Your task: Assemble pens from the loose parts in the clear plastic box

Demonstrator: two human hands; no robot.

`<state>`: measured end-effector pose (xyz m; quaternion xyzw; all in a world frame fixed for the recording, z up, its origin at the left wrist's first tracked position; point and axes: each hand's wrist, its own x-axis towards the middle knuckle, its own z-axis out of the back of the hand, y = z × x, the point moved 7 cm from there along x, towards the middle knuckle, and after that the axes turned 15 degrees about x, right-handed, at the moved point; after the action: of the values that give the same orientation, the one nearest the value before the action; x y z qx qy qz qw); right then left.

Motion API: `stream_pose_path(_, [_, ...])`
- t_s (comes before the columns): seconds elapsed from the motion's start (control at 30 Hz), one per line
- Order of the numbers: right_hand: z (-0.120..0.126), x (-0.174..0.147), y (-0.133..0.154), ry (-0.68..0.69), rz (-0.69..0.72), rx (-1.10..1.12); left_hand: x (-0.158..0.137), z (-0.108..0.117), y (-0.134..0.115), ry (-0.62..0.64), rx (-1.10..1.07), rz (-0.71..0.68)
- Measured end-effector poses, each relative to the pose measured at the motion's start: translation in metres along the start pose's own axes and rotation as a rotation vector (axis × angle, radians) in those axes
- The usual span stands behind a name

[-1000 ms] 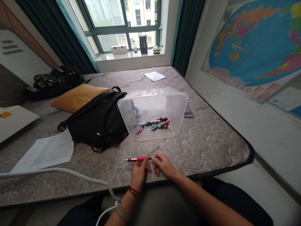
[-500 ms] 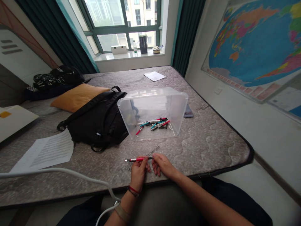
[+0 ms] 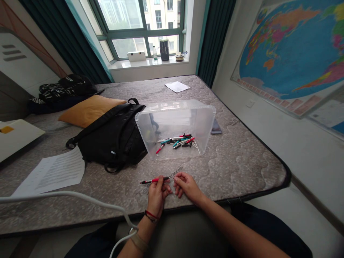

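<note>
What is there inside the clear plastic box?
Inside the clear box lies a loose pile of pens or pen parts, red, teal, black and white. Pieces beneath the top ones are hidden.

Daylight from window (image 3: 120, 16); moderate interior brightness.
Panes (image 3: 161, 16) partly washed out; shadow below mattress (image 3: 242, 168); wall map (image 3: 285, 61) stretched at right edge; fine detail soft.

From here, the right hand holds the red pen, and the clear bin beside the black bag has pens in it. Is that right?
Not quite: the head view shows the left hand holding the red pen. The clear bin beside the black bag does have pens in it.
</note>
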<state>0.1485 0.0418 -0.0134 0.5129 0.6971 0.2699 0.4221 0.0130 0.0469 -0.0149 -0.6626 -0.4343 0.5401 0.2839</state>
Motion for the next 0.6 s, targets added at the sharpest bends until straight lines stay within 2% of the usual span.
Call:
stream_pose_path(0.27, [0.001, -0.003, 0.002, 0.160, -0.197, -0.311, 0.000, 0.002, -0.001, 0.008, -0.123, 0.049])
stream_pose_path(0.33, [0.010, 0.001, 0.020, 0.097, -0.109, -0.251, 0.000, 0.002, -0.001, 0.007, -0.126, 0.050])
stream_pose_path(0.47, [0.044, 0.004, 0.067, -0.228, 0.261, 0.052, 0.000, 0.001, 0.001, 0.012, -0.117, 0.049])
stream_pose_path(0.53, [0.051, 0.004, 0.068, -0.302, 0.290, 0.054, 0.001, 0.000, 0.003, 0.017, -0.105, 0.043])
stream_pose_path(0.6, [0.048, 0.004, 0.056, -0.289, 0.231, -0.020, 0.002, 0.000, 0.005, 0.017, -0.084, 0.037])
